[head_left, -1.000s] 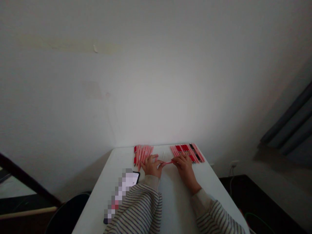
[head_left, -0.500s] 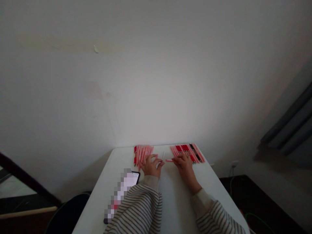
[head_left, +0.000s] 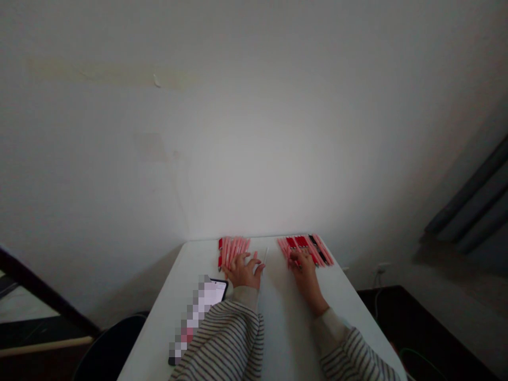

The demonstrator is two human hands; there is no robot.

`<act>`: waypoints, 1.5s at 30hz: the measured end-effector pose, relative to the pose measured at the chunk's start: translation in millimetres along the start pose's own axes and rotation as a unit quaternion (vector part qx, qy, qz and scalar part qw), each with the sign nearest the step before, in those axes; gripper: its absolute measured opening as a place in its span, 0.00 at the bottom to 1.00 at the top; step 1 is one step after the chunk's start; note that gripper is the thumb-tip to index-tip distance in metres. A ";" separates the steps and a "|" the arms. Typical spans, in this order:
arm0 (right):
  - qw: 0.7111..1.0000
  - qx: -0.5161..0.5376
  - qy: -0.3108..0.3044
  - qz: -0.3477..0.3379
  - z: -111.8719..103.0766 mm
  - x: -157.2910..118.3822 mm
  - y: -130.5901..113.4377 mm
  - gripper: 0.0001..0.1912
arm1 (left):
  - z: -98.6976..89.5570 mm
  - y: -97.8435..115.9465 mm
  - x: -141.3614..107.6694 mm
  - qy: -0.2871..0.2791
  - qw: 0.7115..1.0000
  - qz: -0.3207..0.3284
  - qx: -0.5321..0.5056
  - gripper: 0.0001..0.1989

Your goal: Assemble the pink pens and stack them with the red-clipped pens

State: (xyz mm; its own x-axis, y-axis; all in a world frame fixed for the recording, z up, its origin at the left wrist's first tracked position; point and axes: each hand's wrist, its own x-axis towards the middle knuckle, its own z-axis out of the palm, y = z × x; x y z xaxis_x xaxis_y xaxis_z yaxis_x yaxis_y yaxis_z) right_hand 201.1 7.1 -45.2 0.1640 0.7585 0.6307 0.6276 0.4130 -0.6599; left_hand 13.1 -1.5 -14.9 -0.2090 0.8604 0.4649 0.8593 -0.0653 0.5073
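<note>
My left hand rests at the near edge of a group of pink pens, fingers apart, thumb and index near a thin clear-white stick on the table. A small pink piece shows just beyond its fingers. My right hand is at the near side of the right-hand group of pink, red and black pens. Its fingers are curled together, and what they hold, if anything, is too small to make out.
A phone with a blurred screen lies on the white table beside my left sleeve. The wall rises behind the table's far edge. A dark round seat stands at the lower left.
The short pink and white piece at my right fingertips no longer shows between the hands. My right fingers have drawn back slightly to the right; my left hand has shifted slightly left.
</note>
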 end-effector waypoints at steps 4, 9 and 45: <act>1.000 -0.003 -0.006 0.007 -0.7 0.3 0.0 0.11 | 1.4 -0.5 -0.7 0.007 1.000 0.008 0.012 0.04; 0.998 -0.059 -0.009 0.005 0.3 -0.4 -1.9 0.12 | 2.2 -0.3 -0.6 0.011 1.000 0.006 0.024 0.03; 0.993 -0.108 -0.041 0.002 -1.3 -3.7 -10.4 0.11 | -8.3 5.5 0.4 -0.072 0.997 -0.026 0.034 0.05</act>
State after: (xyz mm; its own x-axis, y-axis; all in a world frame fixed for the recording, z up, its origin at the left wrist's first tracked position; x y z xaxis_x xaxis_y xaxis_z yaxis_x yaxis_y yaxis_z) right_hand 195.0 -0.7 -40.1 0.1095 0.8021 0.5871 0.7774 0.2989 -0.5534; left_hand 13.9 -5.7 -5.9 -0.1892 0.9253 0.3287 0.8796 0.0109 0.4756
